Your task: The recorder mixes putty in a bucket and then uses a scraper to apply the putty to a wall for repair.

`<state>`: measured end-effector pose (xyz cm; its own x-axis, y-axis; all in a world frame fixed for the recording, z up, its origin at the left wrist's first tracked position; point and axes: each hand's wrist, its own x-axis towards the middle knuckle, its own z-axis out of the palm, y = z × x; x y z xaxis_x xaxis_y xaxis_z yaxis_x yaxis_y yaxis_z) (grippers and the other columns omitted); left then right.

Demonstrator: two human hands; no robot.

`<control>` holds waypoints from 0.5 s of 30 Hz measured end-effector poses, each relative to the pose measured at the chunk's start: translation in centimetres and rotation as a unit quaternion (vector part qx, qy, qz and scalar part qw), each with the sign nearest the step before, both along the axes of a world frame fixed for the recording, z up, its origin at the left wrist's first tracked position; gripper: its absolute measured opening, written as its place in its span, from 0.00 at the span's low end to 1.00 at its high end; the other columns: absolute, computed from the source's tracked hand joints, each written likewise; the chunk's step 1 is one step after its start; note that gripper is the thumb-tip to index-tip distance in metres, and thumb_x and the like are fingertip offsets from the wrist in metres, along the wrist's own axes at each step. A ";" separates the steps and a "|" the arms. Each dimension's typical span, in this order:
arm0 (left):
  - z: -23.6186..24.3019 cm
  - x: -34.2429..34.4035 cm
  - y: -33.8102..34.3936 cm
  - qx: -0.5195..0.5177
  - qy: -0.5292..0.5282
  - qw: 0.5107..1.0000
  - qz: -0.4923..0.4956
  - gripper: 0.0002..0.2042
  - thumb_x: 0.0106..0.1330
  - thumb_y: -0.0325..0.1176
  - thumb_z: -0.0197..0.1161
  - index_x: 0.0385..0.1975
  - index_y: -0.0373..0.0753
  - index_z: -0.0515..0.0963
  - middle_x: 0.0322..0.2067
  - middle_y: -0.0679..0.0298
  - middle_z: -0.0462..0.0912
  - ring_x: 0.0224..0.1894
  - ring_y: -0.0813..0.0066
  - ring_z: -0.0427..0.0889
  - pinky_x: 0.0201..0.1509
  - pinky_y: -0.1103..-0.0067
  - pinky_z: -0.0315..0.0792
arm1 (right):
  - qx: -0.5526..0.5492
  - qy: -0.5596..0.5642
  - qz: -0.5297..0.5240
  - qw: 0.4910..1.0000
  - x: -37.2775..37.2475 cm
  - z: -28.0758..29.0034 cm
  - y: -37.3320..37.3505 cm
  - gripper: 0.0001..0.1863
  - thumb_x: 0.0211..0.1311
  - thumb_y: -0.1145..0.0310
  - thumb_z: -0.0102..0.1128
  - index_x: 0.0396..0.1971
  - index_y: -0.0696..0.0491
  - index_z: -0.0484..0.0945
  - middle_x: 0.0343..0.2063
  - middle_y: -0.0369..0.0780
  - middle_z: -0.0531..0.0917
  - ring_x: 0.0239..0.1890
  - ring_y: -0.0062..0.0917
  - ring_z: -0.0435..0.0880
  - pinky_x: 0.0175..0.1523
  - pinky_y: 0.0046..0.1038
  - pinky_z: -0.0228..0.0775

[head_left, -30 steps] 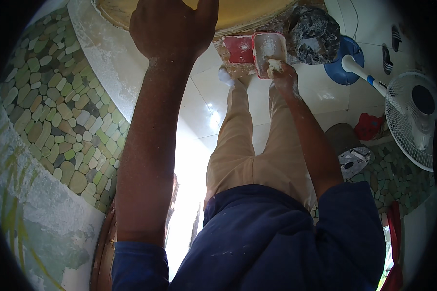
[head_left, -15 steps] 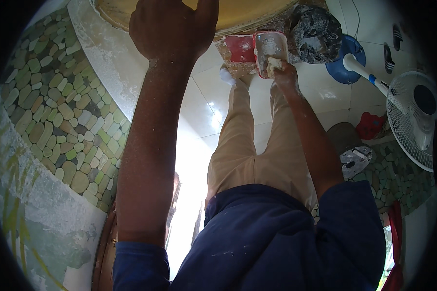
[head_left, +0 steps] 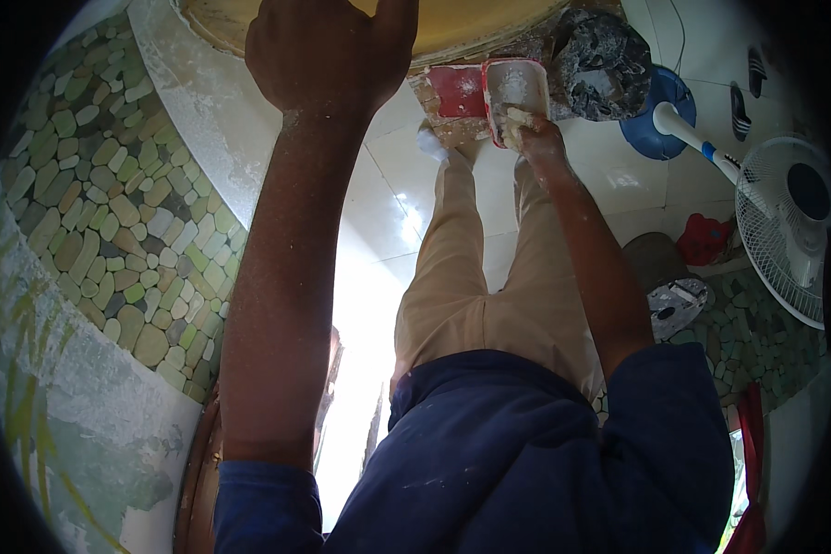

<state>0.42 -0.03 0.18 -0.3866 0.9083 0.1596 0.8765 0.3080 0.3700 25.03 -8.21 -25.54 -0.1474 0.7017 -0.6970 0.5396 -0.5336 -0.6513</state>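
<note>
Left hand [head_left: 328, 55]: raised at the upper edge, back toward the viewer, in front of a yellow curved surface [head_left: 489, 30]; its fingers run mostly out of view, so whether it grips or touches anything cannot be told.
Right hand [head_left: 541, 145]: lowered, its fingers closed around a pale lump [head_left: 521, 118].
Pale lump: in the right hand, at the near right corner of the red-rimmed tray [head_left: 508, 88]; contact with the tray cannot be told.
Red-rimmed tray: rectangular, smeared with white inside, just beside a flat red piece [head_left: 457, 92] on its left.
Black plastic bag [head_left: 609, 60]: crumpled, white-streaked, right of the tray.
Blue base [head_left: 639, 137]: round, partly behind the bag, under the white pole of a fan [head_left: 785, 231].
Dark slippers [head_left: 740, 113]: on the tiled floor [head_left: 619, 180], beyond the fan.
Pebbled wall [head_left: 143, 231]: green and grey stones, left of the left forearm.
</note>
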 end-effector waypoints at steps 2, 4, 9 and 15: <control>0.0 0.0 0.0 0.002 -0.003 1.000 -0.003 0.13 0.62 0.42 0.62 0.37 0.37 0.81 0.35 0.57 0.84 0.40 0.59 0.83 0.44 0.68 0.73 | -0.118 0.116 -0.143 0.976 -0.3 0.9 0.2 0.20 0.56 0.79 0.50 0.49 0.59 0.78 0.39 0.44 0.84 0.39 0.30 0.84 0.45 0.29 0.78; 0.0 -0.1 -0.1 0.008 0.002 1.000 -0.007 0.13 0.62 0.42 0.62 0.37 0.38 0.81 0.35 0.57 0.84 0.40 0.59 0.82 0.44 0.68 0.73 | -0.134 0.139 -0.162 0.968 -0.4 1.4 0.4 0.21 0.57 0.80 0.48 0.51 0.58 0.77 0.40 0.43 0.83 0.39 0.28 0.84 0.44 0.28 0.79; -0.3 -0.1 -0.1 0.018 0.004 1.000 -0.012 0.13 0.62 0.42 0.62 0.37 0.38 0.80 0.35 0.57 0.84 0.40 0.59 0.83 0.44 0.69 0.73 | -0.152 0.144 -0.191 0.959 -0.3 1.0 0.5 0.21 0.59 0.80 0.47 0.52 0.58 0.77 0.40 0.41 0.83 0.38 0.26 0.83 0.43 0.27 0.78; -0.2 -0.1 -0.2 0.020 0.004 1.000 -0.014 0.13 0.63 0.42 0.62 0.37 0.38 0.80 0.35 0.58 0.84 0.40 0.60 0.83 0.44 0.69 0.73 | -0.073 0.064 -0.111 0.989 0.8 -0.5 0.3 0.18 0.57 0.72 0.52 0.46 0.59 0.80 0.36 0.42 0.85 0.37 0.28 0.84 0.42 0.28 0.76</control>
